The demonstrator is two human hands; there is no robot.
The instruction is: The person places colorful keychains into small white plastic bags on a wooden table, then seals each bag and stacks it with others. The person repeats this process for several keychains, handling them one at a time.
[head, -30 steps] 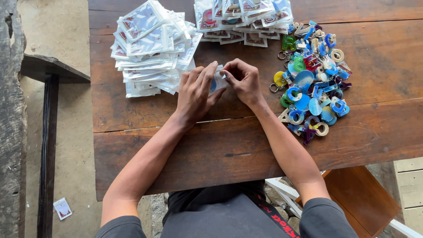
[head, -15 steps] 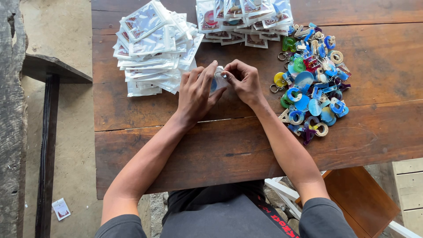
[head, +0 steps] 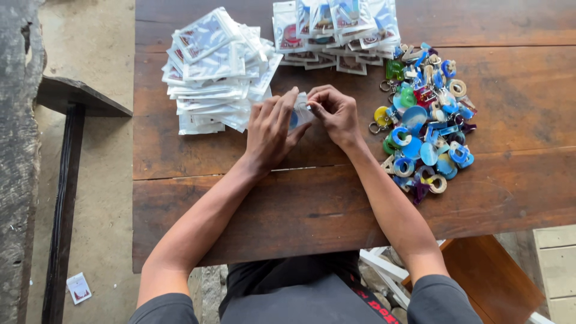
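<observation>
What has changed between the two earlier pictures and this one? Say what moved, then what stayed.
Almost nothing moved. Both hands, left hand and right hand, stay together on the small clear packet over the wooden table; only the fingers shift slightly. The empty packet pile, filled packets and keychain heap lie as before.

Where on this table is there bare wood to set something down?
Free: the near plank of the table between the forearms and beside them, and the right end beyond the keychain pile. Crowded: the far edge, with the empty-pouch stack and filled packets.
</observation>
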